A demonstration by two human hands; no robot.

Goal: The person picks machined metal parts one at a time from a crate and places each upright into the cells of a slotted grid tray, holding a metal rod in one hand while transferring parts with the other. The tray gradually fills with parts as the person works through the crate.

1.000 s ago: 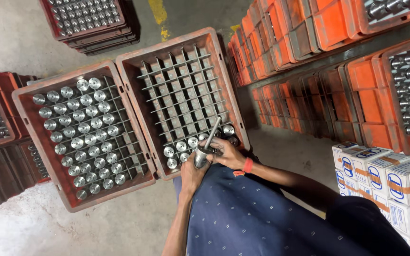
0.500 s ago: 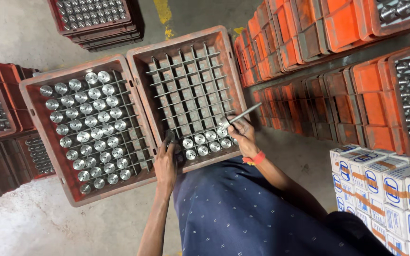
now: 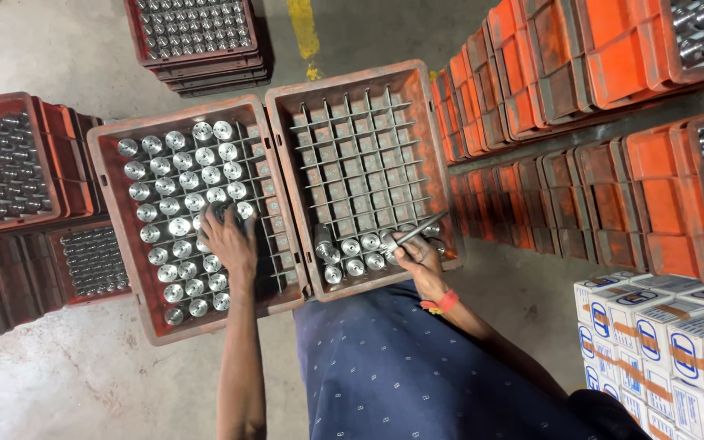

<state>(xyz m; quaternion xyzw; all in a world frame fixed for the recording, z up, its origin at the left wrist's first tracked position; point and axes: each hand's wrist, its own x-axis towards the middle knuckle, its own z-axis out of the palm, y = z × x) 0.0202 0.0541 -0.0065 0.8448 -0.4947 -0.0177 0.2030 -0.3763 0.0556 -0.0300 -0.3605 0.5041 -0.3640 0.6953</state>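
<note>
Two red gridded crates sit side by side in front of me. The left crate [image 3: 116,244] is nearly full of upright shiny metal cylinders [image 3: 179,226]. My left hand [image 3: 228,238] reaches into it, fingers closed around one cylinder near the middle right. The right crate [image 3: 287,195] is mostly empty cells, with several cylinders [image 3: 352,257] in its near rows. My right hand [image 3: 417,254] rests at that crate's near right corner and grips a thin dark rod-like tool [image 3: 421,229] pointing up and right.
Stacks of orange-red crates [image 3: 580,73] stand along the right, some holding metal parts. More filled crates stand at far left [image 3: 6,163] and at the top [image 3: 197,33]. White and blue cartons [image 3: 662,334] are stacked at lower right. The floor is bare concrete.
My left hand has moved from the gap between the crates up into the left crate and closed on a cylinder. My right hand has stayed at the right crate with the tool.
</note>
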